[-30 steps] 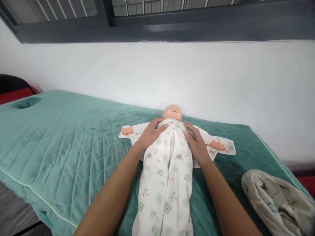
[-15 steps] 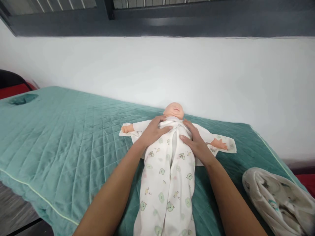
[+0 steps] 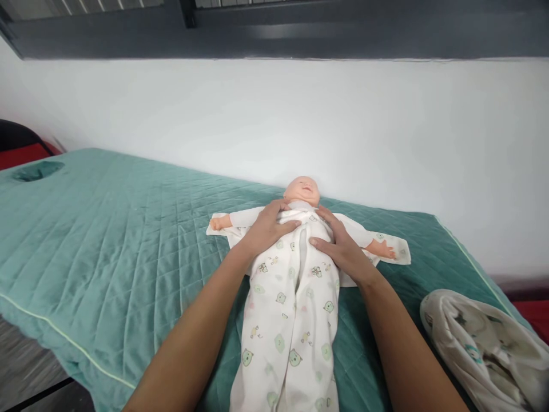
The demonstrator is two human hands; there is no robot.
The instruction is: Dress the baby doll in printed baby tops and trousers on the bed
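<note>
A baby doll (image 3: 302,190) lies on its back on a teal quilted bed (image 3: 111,240), arms spread out to both sides. It wears a white sleepsuit (image 3: 291,320) printed with small green bears, open down the front. My left hand (image 3: 268,228) lies flat on the left side of the doll's chest, fingers stretched over the cloth. My right hand (image 3: 341,247) rests flat on the right side of the chest, thumb toward the front opening. Neither hand grips anything.
A bundled white printed cloth (image 3: 484,349) lies at the bed's right end. A white wall runs close behind the doll, under a dark window frame (image 3: 274,34). A face hole (image 3: 36,170) is in the bed's far left end, with a red surface behind it.
Both hands stay flat on the doll's chest. The right hand has slid slightly toward the front opening. The view has tilted a little.
</note>
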